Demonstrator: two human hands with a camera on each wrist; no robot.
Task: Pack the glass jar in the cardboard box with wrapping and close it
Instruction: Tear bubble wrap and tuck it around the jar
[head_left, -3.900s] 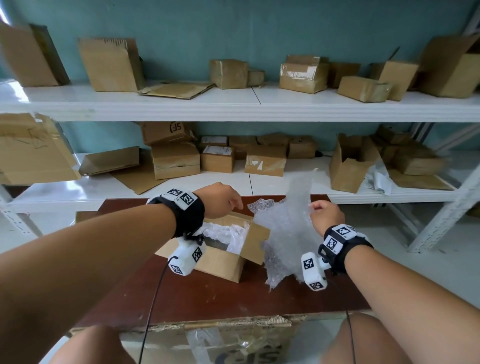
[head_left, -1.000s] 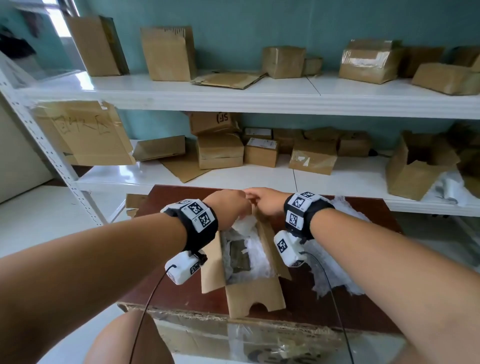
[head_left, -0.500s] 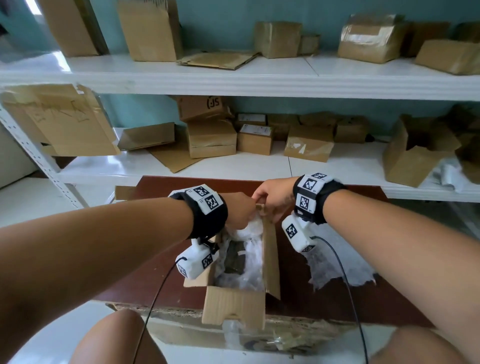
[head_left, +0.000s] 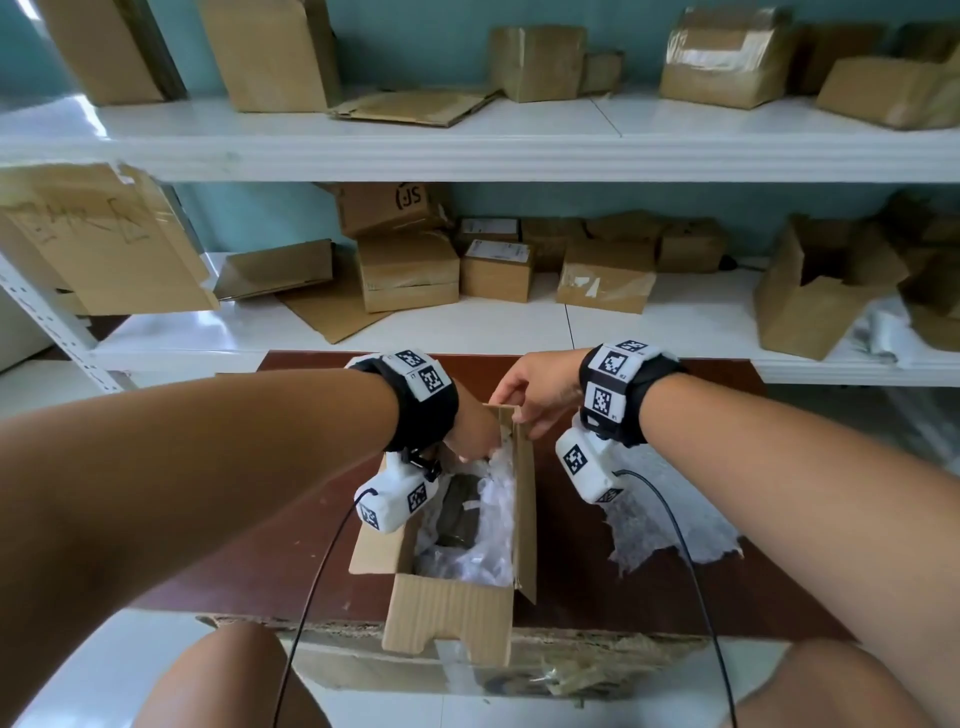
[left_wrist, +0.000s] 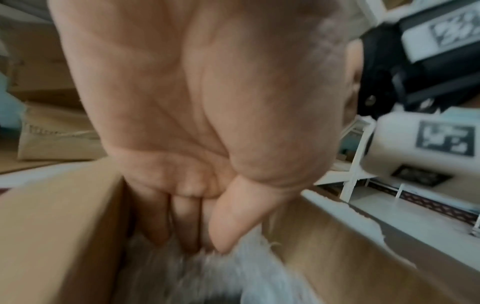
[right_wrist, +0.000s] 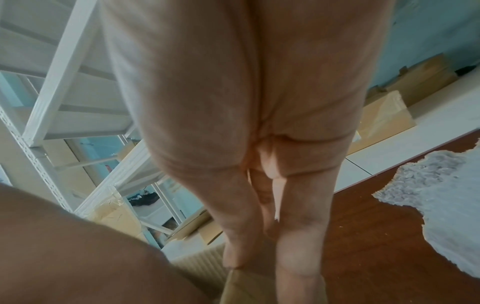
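Note:
An open cardboard box (head_left: 452, 608) sits near the front edge of the brown table (head_left: 571, 561). Bubble wrap (head_left: 496, 514) fills it, and a dark shape, the jar (head_left: 457, 512), shows through the wrap. My left hand (head_left: 470, 452) reaches into the far end of the box. Seen from the left wrist, its straight fingers (left_wrist: 158, 222) and thumb press down on the wrap (left_wrist: 233, 273) between the box walls (left_wrist: 64, 226). My right hand (head_left: 524, 410) pinches the far end of the upright right flap (head_left: 524, 493). The right wrist view shows thumb and fingers (right_wrist: 233, 236) gripping the flap's edge (right_wrist: 249, 292).
A loose sheet of bubble wrap (head_left: 670, 519) lies on the table right of the box. White shelves (head_left: 467, 322) behind the table hold several cardboard boxes. The box's near flap hangs over the table's front edge, above my knees.
My left hand has gone lower into the far end of the box, onto the wrap. My right hand still holds the right flap, which now stands more upright.

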